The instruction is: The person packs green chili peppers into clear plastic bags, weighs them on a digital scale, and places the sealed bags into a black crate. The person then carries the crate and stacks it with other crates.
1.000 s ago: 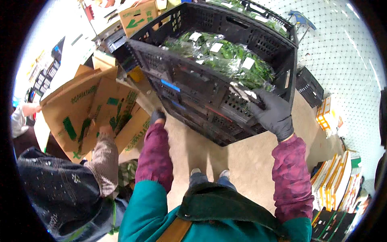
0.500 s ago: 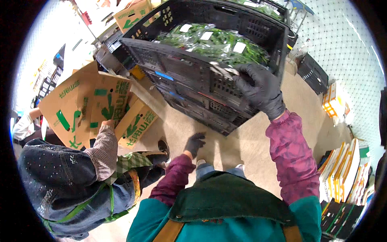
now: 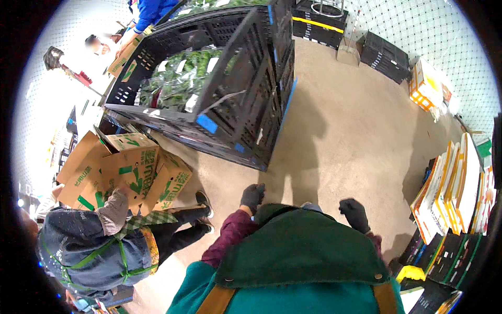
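My left hand (image 3: pixel 253 198), in a black glove, hangs low in front of me with its fingers curled in and nothing showing in them. On the other side my right hand (image 3: pixel 354 214), gloved in black too, is loosely closed and touches nothing. Ahead and to the left stands a tall stack of black plastic crates (image 3: pixel 235 123), apart from both hands. Its top crate holds bagged leafy green vegetables (image 3: pixel 180 78) with white labels.
At left a co-worker (image 3: pixel 99 246) handles printed brown cardboard boxes (image 3: pixel 136 167). A blue-sleeved person (image 3: pixel 151 13) reaches in behind the stack. A black crate (image 3: pixel 385 57) and an orange-white box (image 3: pixel 424 86) line the far wall. Upright white-and-orange panels (image 3: pixel 444 188) stand at right.
My right hand has let go of the crate's edge and dropped to my side. My left fingers have curled in. The crate stack now appears farther left, with more floor showing on the right.
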Action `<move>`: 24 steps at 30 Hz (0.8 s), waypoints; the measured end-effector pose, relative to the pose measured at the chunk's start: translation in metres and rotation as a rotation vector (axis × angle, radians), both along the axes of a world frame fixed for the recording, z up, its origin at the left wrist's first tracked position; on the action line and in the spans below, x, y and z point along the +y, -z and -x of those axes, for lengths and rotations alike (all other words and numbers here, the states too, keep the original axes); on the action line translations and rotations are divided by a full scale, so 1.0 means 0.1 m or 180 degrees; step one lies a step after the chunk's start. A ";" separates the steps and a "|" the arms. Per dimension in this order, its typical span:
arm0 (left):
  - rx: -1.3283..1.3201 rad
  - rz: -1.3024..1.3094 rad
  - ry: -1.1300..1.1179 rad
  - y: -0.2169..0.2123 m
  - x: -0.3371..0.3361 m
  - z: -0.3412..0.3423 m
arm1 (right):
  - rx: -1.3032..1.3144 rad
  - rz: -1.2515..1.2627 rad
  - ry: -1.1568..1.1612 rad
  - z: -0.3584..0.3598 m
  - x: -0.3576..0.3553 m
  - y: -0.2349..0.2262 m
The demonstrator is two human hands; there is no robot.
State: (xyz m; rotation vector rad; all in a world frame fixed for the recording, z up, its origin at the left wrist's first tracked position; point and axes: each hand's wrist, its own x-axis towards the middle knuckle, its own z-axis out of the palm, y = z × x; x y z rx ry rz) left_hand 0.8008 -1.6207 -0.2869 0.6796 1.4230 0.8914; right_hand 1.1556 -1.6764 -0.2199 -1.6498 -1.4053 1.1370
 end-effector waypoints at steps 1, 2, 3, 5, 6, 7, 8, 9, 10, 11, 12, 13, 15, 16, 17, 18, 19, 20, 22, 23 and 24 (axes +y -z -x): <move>0.0043 0.0200 -0.0061 -0.08 0.06 -0.12 | 0.0527 0.0542 0.0386 -0.18 -0.14 0.04; 0.0323 0.0314 0.0055 -0.10 0.13 -0.20 | 0.0569 0.0773 0.0618 -0.28 -0.23 -0.01; 0.0220 0.0397 0.0040 -0.14 0.19 -0.27 | 0.0636 0.0718 0.0703 -0.39 -0.27 0.04; 0.0044 0.0473 -0.0035 -0.03 0.32 -0.37 | 0.0744 0.0649 0.0860 -0.55 -0.31 0.11; 0.0172 0.0574 0.0045 0.00 0.41 -0.41 | 0.0808 0.0742 0.1025 -0.57 -0.26 0.10; 0.0157 0.0585 -0.0042 -0.01 0.53 -0.47 | 0.0914 0.0724 0.1072 -0.57 -0.20 0.06; -0.0001 0.0470 -0.0093 -0.03 0.63 -0.49 | 0.1021 0.0707 0.1117 -0.56 -0.14 0.00; -0.0236 0.0402 -0.0194 0.02 0.70 -0.48 | 0.1041 0.0731 0.1123 -0.56 -0.05 -0.04; -0.0592 0.0424 -0.0338 0.21 0.81 -0.44 | 0.0965 0.0796 0.0966 -0.59 0.03 0.00; -0.0493 0.0255 -0.0277 0.30 0.95 -0.45 | 0.0931 0.0909 0.0964 -0.60 0.11 -0.06; -0.0596 0.0434 -0.0700 0.38 1.11 -0.47 | 0.0898 0.1026 0.0953 -0.59 0.18 -0.11; -0.0701 0.0586 -0.1042 0.37 1.35 -0.57 | 0.0875 0.1095 0.1016 -0.61 0.26 -0.15; 0.1370 -0.0318 -0.0150 1.02 1.57 -0.48 | 0.0628 0.0916 0.0739 -0.87 0.37 0.13; 0.2340 -0.1353 0.0341 1.04 1.73 -0.50 | 0.0647 0.0913 0.0697 -0.95 0.47 0.14; 0.2650 -0.1623 0.0297 1.16 1.82 -0.44 | 0.0651 0.0932 0.0544 -1.06 0.61 0.14; 0.2991 -0.1878 0.0239 1.27 1.88 -0.37 | 0.0778 0.1072 0.0597 -1.21 0.73 0.14; 0.2664 -0.1495 -0.0181 1.63 2.08 -0.30 | 0.0953 0.1159 0.0752 -1.35 0.80 0.13; 0.2324 -0.1028 -0.0655 2.02 2.13 -0.25 | 0.1087 0.1169 0.0788 -1.46 0.93 0.03; -0.0302 -0.0475 -0.2415 2.06 2.25 -0.37 | 0.1207 0.1296 0.0860 -1.69 1.22 -0.19; -0.2612 -0.0403 -0.3518 1.74 2.38 -0.43 | 0.1254 0.1404 0.0921 -1.78 1.35 -0.26; -0.3057 -0.0663 -0.3632 2.12 2.39 -0.36 | 0.1292 0.1515 0.0973 -1.88 1.48 -0.35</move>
